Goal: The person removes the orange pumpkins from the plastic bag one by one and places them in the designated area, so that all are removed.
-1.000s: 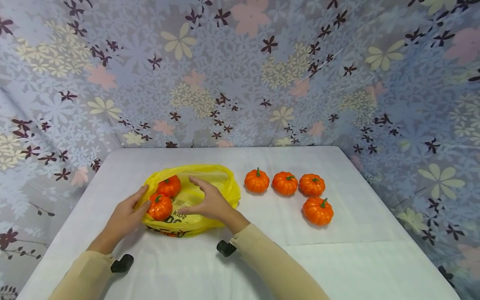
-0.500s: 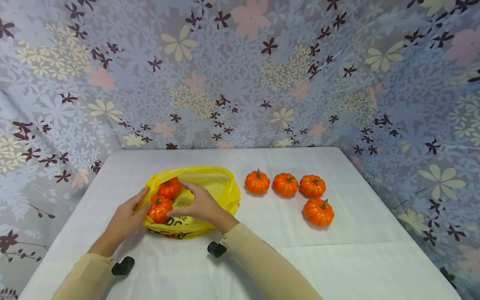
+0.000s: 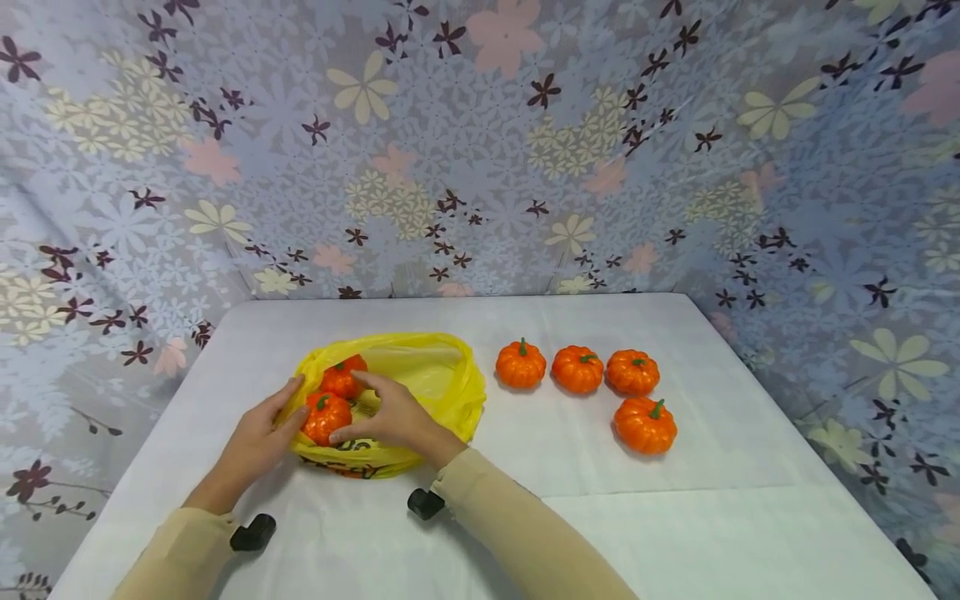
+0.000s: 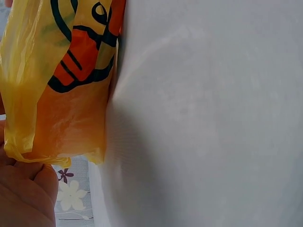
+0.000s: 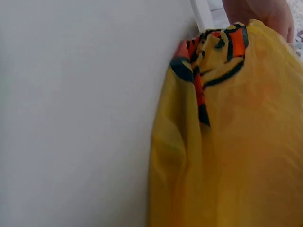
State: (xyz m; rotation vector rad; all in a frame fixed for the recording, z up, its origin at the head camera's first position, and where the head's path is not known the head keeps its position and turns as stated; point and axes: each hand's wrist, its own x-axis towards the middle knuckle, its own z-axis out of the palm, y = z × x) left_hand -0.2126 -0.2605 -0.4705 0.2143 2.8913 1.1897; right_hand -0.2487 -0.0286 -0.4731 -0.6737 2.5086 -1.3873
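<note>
A yellow plastic bag [image 3: 457, 400] lies with its mouth open on the table. Two small orange pumpkins sit inside its left part: the rear pumpkin [image 3: 343, 379] and the front pumpkin [image 3: 326, 418]. My left hand [image 3: 262, 429] holds the bag's left rim, its thumb over the edge by the front pumpkin. In the left wrist view the bag's edge [image 4: 57, 158] lies against that hand [image 4: 28, 189]. My right hand [image 3: 393, 419] reaches inside from the right, fingers spread, fingertips at the rear pumpkin and thumb at the front one. Bag plastic fills much of the right wrist view.
Several more orange pumpkins stand right of the bag: one nearest it [image 3: 521, 364], then others including the front right one [image 3: 645, 425]. A white cloth covers the table [image 3: 675, 533]. Flower-patterned fabric [image 3: 480, 167] hangs behind.
My right hand has moved left inside the bag, from the middle up to the two pumpkins. The left hand stays at the rim. The pumpkins outside have not moved.
</note>
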